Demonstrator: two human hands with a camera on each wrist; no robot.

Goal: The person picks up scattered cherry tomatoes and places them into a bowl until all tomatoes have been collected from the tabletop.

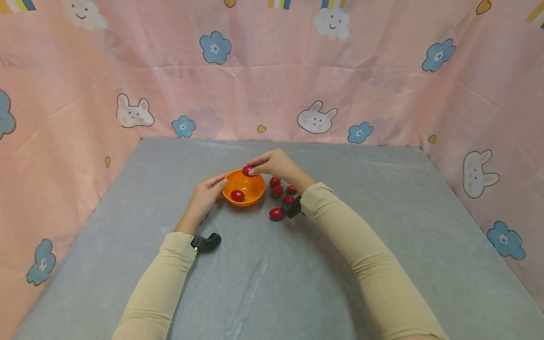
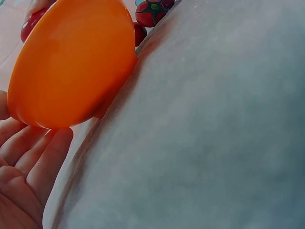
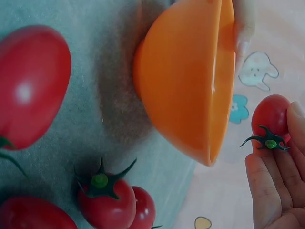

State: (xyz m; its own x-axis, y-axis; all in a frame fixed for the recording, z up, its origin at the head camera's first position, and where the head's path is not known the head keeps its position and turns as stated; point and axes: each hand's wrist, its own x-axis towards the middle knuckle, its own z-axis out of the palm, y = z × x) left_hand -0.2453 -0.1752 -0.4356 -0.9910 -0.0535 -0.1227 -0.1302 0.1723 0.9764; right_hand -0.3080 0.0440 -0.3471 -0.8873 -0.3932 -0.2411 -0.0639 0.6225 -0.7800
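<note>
An orange bowl (image 1: pixel 254 191) stands on the grey table with one cherry tomato (image 1: pixel 237 195) lying inside it. My left hand (image 1: pixel 206 196) holds the bowl from the left, thumb at the rim and fingers against the outer wall, as the left wrist view shows. Over the bowl's far rim, my right hand (image 1: pixel 278 166) pinches a red cherry tomato (image 3: pixel 270 114) between thumb and fingers, its green stem end showing in the right wrist view. To the right of the bowl, below my right wrist, lie several more cherry tomatoes (image 1: pixel 277 191).
The grey table (image 1: pixel 263 274) extends around the bowl on all sides. A pink patterned curtain (image 1: pixel 263 85) hangs behind and along both sides. A black wrist camera (image 1: pixel 207 242) sits on the left wrist, another (image 1: pixel 291 208) on the right, close to the loose tomatoes.
</note>
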